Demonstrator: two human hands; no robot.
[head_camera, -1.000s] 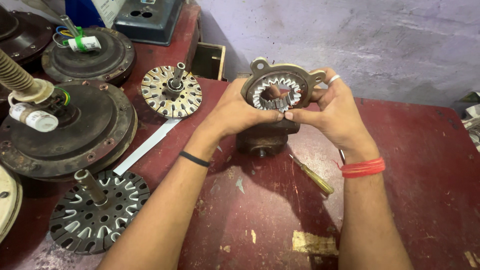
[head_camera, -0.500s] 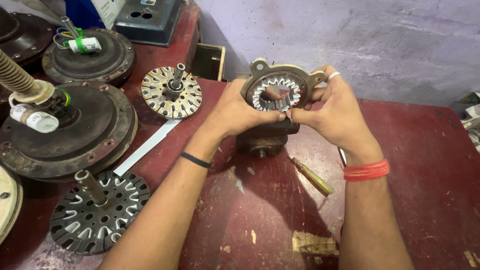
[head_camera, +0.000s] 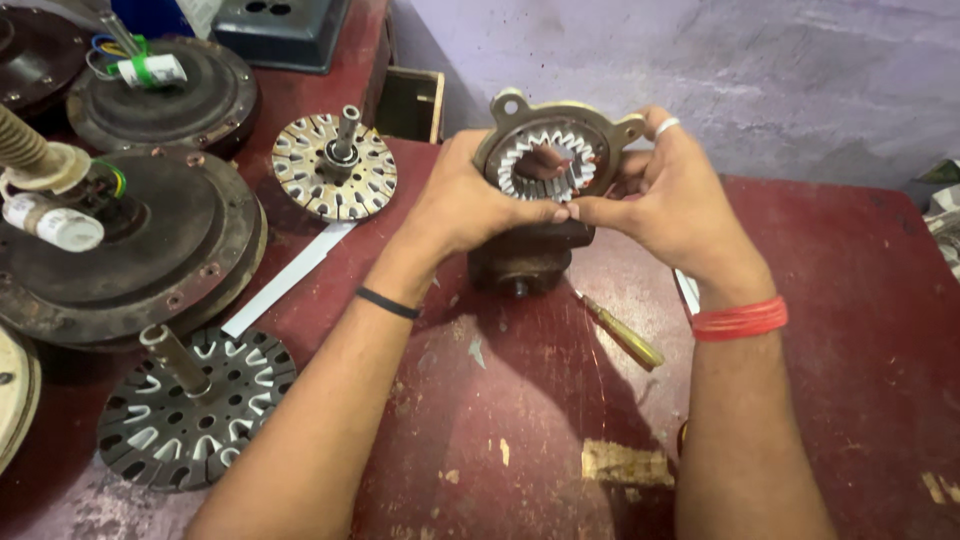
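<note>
Motor stator (head_camera: 548, 160), upper centre of the frame, is being gripped from both sides. Left hand (head_camera: 470, 200) and right hand (head_camera: 660, 200) are pinching its lower rim, fingertips meeting.

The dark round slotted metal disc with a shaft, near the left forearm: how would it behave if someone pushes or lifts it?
The dark round slotted metal disc looks like thick solid metal, so probably heavy for its size and stiff. It lies flat on the red worn table, so a push would likely slide it rather than roll it. Its tilted shaft seems a handy grip for lifting.
</note>
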